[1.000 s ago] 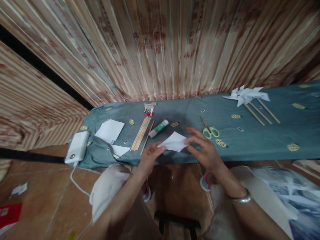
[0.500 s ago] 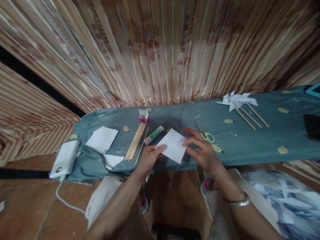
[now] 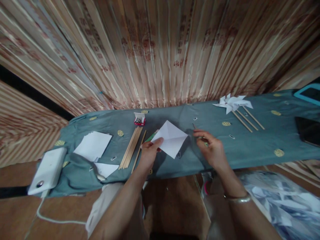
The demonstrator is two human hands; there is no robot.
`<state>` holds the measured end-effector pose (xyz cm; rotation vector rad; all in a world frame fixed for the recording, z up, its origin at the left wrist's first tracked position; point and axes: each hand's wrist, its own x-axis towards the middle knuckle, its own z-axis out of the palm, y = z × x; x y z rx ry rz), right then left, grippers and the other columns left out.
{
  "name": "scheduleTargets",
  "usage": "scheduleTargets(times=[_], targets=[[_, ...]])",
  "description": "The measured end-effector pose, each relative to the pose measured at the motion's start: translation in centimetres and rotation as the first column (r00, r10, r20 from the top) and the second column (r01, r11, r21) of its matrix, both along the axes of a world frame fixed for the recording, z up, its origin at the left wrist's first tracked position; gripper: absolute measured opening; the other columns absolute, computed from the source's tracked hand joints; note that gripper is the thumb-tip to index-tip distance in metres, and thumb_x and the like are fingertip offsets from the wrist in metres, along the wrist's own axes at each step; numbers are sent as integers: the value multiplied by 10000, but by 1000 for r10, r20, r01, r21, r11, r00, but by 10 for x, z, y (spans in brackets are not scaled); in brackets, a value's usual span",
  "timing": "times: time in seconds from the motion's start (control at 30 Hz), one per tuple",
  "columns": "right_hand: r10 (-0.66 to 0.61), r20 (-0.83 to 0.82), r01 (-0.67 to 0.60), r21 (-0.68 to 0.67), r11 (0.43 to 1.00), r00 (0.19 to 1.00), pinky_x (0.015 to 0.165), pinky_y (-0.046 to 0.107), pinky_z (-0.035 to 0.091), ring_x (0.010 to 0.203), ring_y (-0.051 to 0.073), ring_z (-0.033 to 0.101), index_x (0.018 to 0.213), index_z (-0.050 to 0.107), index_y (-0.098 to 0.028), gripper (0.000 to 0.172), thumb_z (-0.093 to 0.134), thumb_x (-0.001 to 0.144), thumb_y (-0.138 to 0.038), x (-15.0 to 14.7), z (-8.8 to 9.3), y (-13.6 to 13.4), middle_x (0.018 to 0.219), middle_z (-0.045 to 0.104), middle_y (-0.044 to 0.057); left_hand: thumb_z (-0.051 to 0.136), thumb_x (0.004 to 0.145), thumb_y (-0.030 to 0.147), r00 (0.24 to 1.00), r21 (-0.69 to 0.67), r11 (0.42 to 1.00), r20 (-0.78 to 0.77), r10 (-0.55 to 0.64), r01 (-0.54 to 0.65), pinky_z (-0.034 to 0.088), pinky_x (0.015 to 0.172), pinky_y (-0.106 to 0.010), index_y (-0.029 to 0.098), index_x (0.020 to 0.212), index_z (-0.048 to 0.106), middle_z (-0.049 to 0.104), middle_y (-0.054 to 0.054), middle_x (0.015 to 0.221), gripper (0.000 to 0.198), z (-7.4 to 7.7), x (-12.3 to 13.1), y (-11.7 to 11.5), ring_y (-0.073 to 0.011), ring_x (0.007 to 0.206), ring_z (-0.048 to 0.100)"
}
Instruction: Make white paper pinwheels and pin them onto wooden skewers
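My left hand (image 3: 149, 151) pinches a square sheet of white paper (image 3: 172, 140) by its left corner, thumb on top. Faint crossing creases mark the sheet, which is held over the cloth-covered table. The fingers of my right hand (image 3: 209, 146) are curled around a pair of scissors (image 3: 206, 144) with light green handles. Most of the scissors is hidden under that hand; a blade tip shows beyond the fingers. Partly covered by the paper is a green and white glue stick (image 3: 151, 137). Left of it lie thin wooden sticks (image 3: 131, 148), one apart from the bundle.
A small red box (image 3: 139, 120) of metal pins stands open behind the sticks. White paper sheets (image 3: 96, 145) and a white power bank (image 3: 48, 170) with a cable lie left. Paper pinwheels (image 3: 232, 102) on sticks rest right, near a black phone (image 3: 308, 130). A curtain (image 3: 160, 60) hangs behind.
My right hand has let go of the paper's right corner and moved right and down onto the scissors. My left hand keeps the sheet, now over the glue stick. The view has shifted slightly.
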<state>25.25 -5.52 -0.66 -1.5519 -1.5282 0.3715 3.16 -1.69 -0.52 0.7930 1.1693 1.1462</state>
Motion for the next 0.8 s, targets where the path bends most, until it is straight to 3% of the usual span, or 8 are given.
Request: scheduleTargets(times=[0.1,0.2,0.33,0.53,0.6,0.67,0.73,0.8], targets=[[-173,304,204,-71,976,937,854,406,525,933,281,701,984,687,-159,247,512,848,-266,22,-4,0,1019,739,139,867,485,450,999,28,999,1,34,-34,369,473,-218,126,522,653,612,-13,544,391,0,1,5,-89,490,497],[-147,535,279,-174,945,832,779,391,528,894,306,708,997,693,-131,252,527,855,-257,38,-9,-3,963,746,164,868,481,441,999,28,998,18,50,-51,387,481,-216,127,528,665,642,-27,578,378,1,4,9,-98,515,528],[-63,652,308,-269,912,755,720,350,512,874,300,716,1049,677,-128,258,542,884,-272,40,-11,-2,952,748,159,868,483,419,997,22,998,52,58,-59,418,500,-220,128,599,714,684,-41,636,349,1,8,11,-110,549,561],[27,733,360,-365,858,679,633,337,473,770,303,727,1054,671,-152,256,558,877,-299,28,2,4,850,751,159,868,471,333,996,43,998,75,52,-55,430,500,-222,133,669,750,704,-34,664,305,1,12,17,-120,575,568],[25,681,332,-389,859,732,640,348,477,764,305,725,1057,671,-154,261,565,854,-279,27,3,3,849,753,156,855,494,319,997,52,997,65,48,-52,440,508,-225,137,684,756,707,-31,671,280,2,12,19,-124,587,576],[-35,494,260,-395,881,869,671,347,493,779,284,722,1055,667,-165,276,591,813,-272,26,2,0,868,755,130,842,521,317,997,68,996,53,56,-60,447,521,-226,142,688,758,709,-27,679,256,2,11,21,-123,594,580],[-87,128,133,-421,897,988,641,323,505,735,243,710,1035,659,-179,313,640,763,-332,25,1,-4,849,751,91,836,538,318,997,91,993,42,69,-73,450,543,-225,146,680,755,710,-24,682,237,3,9,22,-119,599,581],[-103,-275,-33,-451,892,956,562,286,491,669,206,683,1013,653,-188,411,716,691,-436,21,2,-9,814,744,67,833,548,317,997,113,991,35,74,-77,444,560,-221,149,663,749,705,-20,674,219,5,6,24,-112,600,576]])
